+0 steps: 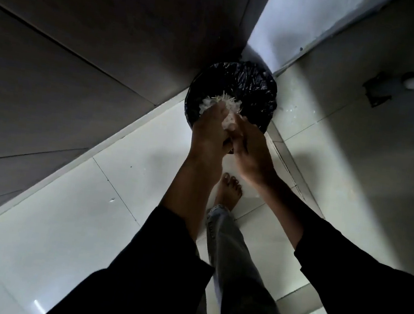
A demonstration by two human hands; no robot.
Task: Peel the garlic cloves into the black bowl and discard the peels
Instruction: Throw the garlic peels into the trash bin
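Head view, looking straight down at a pale tiled floor. One round waste bin, lined with one crinkled black plastic bag, stands in a corner where dark wall panels meet, at about 12 o'clock from the person's one visible bare foot.

Two hands reach forward over the near rim of the bin. The left hand and the right hand are pressed together, side by side and touching, at about 6 o'clock on the bin's opening. Between them they hold one bunch of white, papery garlic peels; the left hand's fingers curl round the bunch, and the right hand's fingers close on it from the other side. How many separate peels make up the bunch cannot be told.

More pale peel scraps and thin, straw-like strands lie inside the bag, just beyond the hands at about 9 o'clock in the opening. A few small white flecks lie on the floor at about 3 o'clock from the bin.

Both forearms wear dark sleeves pushed up short of the wrists. One leg in grey jeans shows between the arms. A grey pipe fitting sits at the upper right.
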